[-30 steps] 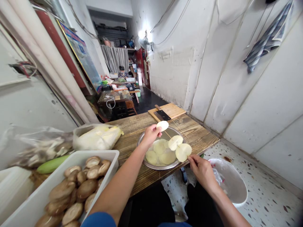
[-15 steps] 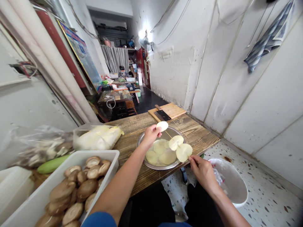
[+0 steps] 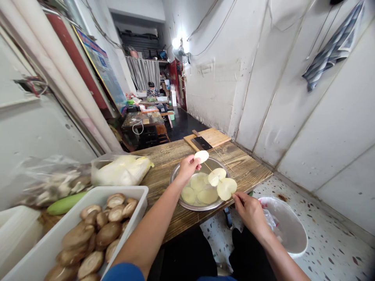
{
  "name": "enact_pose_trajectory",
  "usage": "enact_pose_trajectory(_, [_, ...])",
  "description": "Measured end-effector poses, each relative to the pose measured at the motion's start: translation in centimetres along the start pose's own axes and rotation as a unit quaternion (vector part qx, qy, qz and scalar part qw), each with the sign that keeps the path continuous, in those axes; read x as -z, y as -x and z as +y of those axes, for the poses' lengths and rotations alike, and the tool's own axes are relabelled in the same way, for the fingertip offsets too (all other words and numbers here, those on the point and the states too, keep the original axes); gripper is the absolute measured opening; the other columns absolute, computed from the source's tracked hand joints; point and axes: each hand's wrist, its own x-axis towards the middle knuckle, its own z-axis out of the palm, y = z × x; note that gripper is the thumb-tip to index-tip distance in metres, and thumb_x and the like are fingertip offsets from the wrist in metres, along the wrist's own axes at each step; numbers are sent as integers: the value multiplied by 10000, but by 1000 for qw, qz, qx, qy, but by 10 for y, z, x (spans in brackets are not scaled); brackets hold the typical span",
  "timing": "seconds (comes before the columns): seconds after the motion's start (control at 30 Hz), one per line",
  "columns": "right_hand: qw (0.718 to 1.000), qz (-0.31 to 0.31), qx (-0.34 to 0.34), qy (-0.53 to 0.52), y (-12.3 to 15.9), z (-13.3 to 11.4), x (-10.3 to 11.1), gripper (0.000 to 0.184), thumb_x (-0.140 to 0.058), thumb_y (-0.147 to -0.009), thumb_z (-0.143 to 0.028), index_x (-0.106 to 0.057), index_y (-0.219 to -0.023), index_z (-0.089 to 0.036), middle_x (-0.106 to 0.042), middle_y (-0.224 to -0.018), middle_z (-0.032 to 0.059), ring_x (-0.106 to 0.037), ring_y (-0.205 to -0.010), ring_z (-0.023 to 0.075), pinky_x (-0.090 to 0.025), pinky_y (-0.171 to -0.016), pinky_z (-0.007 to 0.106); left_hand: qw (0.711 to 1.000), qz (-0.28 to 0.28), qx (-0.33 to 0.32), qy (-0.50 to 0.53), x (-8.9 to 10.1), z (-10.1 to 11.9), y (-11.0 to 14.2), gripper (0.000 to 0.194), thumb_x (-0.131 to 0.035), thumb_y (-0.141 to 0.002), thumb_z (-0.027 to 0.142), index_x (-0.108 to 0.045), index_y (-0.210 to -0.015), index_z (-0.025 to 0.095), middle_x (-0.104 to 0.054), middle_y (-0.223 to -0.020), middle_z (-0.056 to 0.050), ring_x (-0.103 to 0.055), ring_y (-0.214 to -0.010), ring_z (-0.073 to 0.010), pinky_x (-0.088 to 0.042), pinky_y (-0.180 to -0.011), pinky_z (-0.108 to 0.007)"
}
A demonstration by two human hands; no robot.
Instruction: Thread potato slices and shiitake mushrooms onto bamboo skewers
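Observation:
My left hand pinches a pale potato slice at the far tip of a thin bamboo skewer, above a round metal bowl. Two more slices are threaded on that skewer. My right hand grips the skewer's near end at the table's front edge. Several loose slices lie in the bowl.
A white tub of brown mushrooms sits at near left, with bagged vegetables behind it. A cutting board with a cleaver lies at the far end of the wooden table. A white bin stands on the floor at right. A person sits far down the corridor.
Both hands have stayed almost still. The slice at the skewer tip sits a touch lower, and a person has come into view far down the corridor.

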Motion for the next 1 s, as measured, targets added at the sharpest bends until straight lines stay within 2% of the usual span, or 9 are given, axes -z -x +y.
enact_pose_trajectory(0.3, [1000,-7,-11,6,-2,-1,-2,358,-398,-907,-365,-624,-703,-177,-655,-603,44,-596,-527,173,-396,-530,239,999,15,-21,-18,-2,0,1,198,-619,-729,323,-617,-764,129,-596,-554,-9,-538,-498,-103,-423,-501,-216])
enact_pose_trajectory(0.53, [1000,16,-11,-6,-4,-7,-5,339,-403,-901,-345,-629,-711,-180,-675,-629,55,-607,-540,179,-405,-540,243,999,24,-23,-6,-6,3,5,217,-630,-722,335,-629,-764,122,-611,-557,-20,-543,-495,-106,-423,-503,-218])
enact_pose_trajectory(0.67, [1000,25,-11,-15,-5,-11,-7,353,-402,-903,-351,-619,-684,-179,-650,-591,48,-582,-510,171,-394,-511,240,1000,5,-6,18,-10,5,11,238,-660,-699,345,-646,-757,115,-611,-549,-21,-533,-488,-101,-414,-498,-216])
enact_pose_trajectory(0.77, [999,25,-12,-27,-6,-13,-9,351,-400,-906,-346,-615,-686,-177,-636,-583,38,-579,-518,169,-397,-518,236,998,-12,29,56,-15,5,15,243,-700,-664,335,-656,-744,110,-602,-547,-14,-531,-497,-94,-409,-502,-208])
enact_pose_trajectory(1.0, [998,39,0,-43,-4,-14,-10,343,-405,-920,-355,-638,-752,-168,-650,-620,35,-585,-537,165,-413,-537,230,983,37,93,153,-21,8,16,345,-713,-652,421,-649,-828,131,-655,-691,-33,-555,-547,-94,-427,-523,-213])
